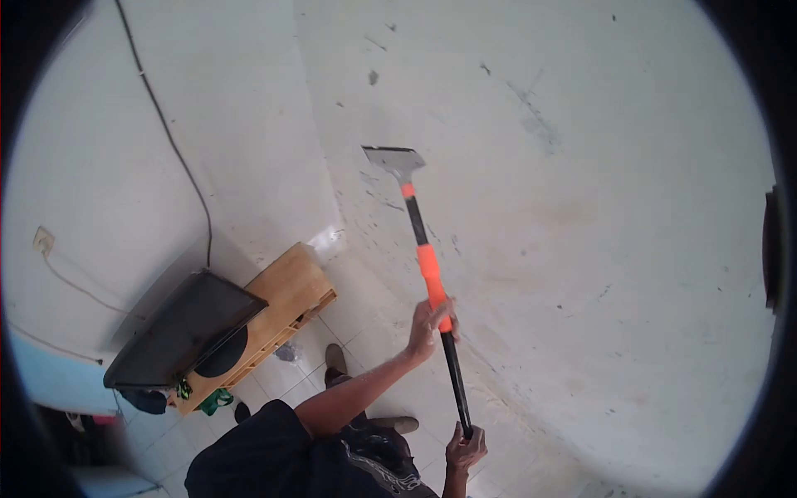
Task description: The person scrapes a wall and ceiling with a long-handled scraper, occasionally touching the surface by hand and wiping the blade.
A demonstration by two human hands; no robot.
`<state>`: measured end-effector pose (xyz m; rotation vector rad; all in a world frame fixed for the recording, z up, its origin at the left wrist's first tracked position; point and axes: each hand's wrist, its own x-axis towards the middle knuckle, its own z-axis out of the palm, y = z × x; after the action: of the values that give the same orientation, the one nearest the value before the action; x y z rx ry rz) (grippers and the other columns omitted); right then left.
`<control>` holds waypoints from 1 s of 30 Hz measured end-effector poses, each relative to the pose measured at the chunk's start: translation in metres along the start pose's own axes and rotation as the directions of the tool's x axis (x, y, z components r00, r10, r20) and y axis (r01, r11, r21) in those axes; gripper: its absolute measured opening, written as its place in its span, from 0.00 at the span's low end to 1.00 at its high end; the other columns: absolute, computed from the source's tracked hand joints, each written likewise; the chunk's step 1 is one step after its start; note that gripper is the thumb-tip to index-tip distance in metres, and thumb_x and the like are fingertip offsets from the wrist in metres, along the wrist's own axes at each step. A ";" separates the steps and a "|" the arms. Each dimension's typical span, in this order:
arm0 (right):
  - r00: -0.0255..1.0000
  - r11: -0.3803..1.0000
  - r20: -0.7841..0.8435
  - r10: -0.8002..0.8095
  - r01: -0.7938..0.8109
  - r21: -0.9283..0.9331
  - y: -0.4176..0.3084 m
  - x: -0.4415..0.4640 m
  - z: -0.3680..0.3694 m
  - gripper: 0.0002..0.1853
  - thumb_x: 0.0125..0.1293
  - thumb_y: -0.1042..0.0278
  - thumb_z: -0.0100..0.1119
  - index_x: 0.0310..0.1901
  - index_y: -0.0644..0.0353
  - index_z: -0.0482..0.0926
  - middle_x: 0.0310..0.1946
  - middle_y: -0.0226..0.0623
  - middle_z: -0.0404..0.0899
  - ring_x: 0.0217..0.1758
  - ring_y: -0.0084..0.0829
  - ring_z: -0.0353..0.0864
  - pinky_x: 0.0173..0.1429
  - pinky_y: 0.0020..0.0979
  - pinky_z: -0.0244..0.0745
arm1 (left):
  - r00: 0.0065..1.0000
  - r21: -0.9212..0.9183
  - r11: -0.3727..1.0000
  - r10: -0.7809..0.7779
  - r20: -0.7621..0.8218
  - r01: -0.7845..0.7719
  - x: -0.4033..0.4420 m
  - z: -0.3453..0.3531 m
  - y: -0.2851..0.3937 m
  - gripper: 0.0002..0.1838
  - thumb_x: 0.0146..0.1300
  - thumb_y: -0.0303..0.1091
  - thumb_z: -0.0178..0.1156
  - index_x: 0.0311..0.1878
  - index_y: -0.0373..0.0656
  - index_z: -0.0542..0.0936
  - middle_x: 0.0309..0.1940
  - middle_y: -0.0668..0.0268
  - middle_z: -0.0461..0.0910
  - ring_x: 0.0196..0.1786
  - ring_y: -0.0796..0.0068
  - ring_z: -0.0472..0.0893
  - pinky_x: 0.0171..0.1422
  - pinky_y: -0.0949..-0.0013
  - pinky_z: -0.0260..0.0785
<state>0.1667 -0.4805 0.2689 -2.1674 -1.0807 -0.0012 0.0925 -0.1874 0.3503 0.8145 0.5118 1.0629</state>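
A long-handled scraper (430, 270) with a black and orange shaft slants up in front of the pale wall. Its wide grey metal head (396, 158) is at the top, over dark scuff marks; whether the blade touches the wall I cannot tell. My left hand (425, 329) is wrapped round the lower end of the orange grip, about midway along the shaft. Lower down, my right hand (466, 449) closes around the black bottom end. White dust shows on my left hand and forearm.
A black television (187, 328) stands on a wooden cabinet (290, 282) at left. A dark cable (170, 133) runs down the wall there, near a socket (43, 241). My shoes (334, 358) are on the tiled floor (365, 328). A dark object (771, 249) is at the right edge.
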 end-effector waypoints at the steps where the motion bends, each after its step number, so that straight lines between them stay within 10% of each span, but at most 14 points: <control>1: 0.999 1.000 -0.045 0.026 -0.025 0.012 0.005 -0.005 -0.002 0.16 0.67 0.60 0.72 0.30 0.60 0.76 0.18 0.39 0.71 0.17 0.42 0.72 0.24 0.41 0.66 | 0.999 -0.084 0.996 -0.026 0.030 0.028 -0.006 0.001 -0.001 0.17 0.75 0.44 0.59 0.39 0.38 0.72 0.25 0.66 0.72 0.24 0.72 0.80 0.30 0.65 0.76; 16: 0.983 0.981 0.178 0.049 -0.081 0.175 -0.067 0.052 0.039 0.18 0.68 0.62 0.71 0.27 0.60 0.74 0.15 0.42 0.73 0.16 0.43 0.73 0.25 0.41 0.68 | 0.969 -0.143 0.977 -0.124 0.212 0.156 0.004 -0.026 0.025 0.13 0.72 0.39 0.60 0.37 0.39 0.73 0.25 0.64 0.77 0.25 0.72 0.81 0.35 0.63 0.79; 21: 0.995 0.955 0.088 0.040 -0.064 0.290 -0.099 0.086 0.042 0.20 0.70 0.60 0.69 0.26 0.61 0.72 0.14 0.39 0.71 0.14 0.36 0.68 0.23 0.38 0.63 | 0.870 0.370 0.929 -0.205 0.449 0.028 0.020 -0.027 0.060 0.22 0.77 0.51 0.57 0.54 0.38 0.75 0.39 0.61 0.84 0.48 0.72 0.85 0.59 0.62 0.74; 24: 0.901 0.768 0.420 0.111 -0.346 0.539 -0.094 0.090 0.032 0.18 0.73 0.61 0.64 0.26 0.60 0.74 0.15 0.23 0.68 0.15 0.18 0.65 0.21 0.25 0.55 | 0.903 0.060 0.968 0.205 0.377 -0.245 0.064 -0.040 0.089 0.45 0.75 0.63 0.53 0.79 0.35 0.57 0.67 0.54 0.74 0.66 0.63 0.79 0.72 0.52 0.70; 27: 0.648 0.446 0.760 0.054 -0.696 0.562 -0.110 0.104 0.002 0.19 0.74 0.60 0.61 0.27 0.63 0.76 0.14 0.24 0.66 0.13 0.17 0.61 0.18 0.24 0.53 | 0.930 0.235 0.899 0.353 0.106 -0.369 0.107 -0.048 0.159 0.45 0.77 0.64 0.46 0.84 0.43 0.51 0.79 0.58 0.61 0.81 0.62 0.62 0.84 0.52 0.51; 30: 0.480 0.350 0.877 -0.015 -0.819 0.455 -0.108 0.109 -0.011 0.21 0.75 0.58 0.59 0.28 0.67 0.80 0.12 0.25 0.64 0.10 0.16 0.58 0.15 0.25 0.50 | 0.820 0.598 0.594 0.534 0.207 -0.538 0.144 -0.066 0.212 0.36 0.76 0.48 0.60 0.80 0.41 0.62 0.75 0.58 0.68 0.80 0.65 0.64 0.84 0.56 0.52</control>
<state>0.1653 -0.3668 0.3729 -1.3035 -0.4973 1.6071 -0.0132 0.0180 0.4788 1.6639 0.6546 1.4693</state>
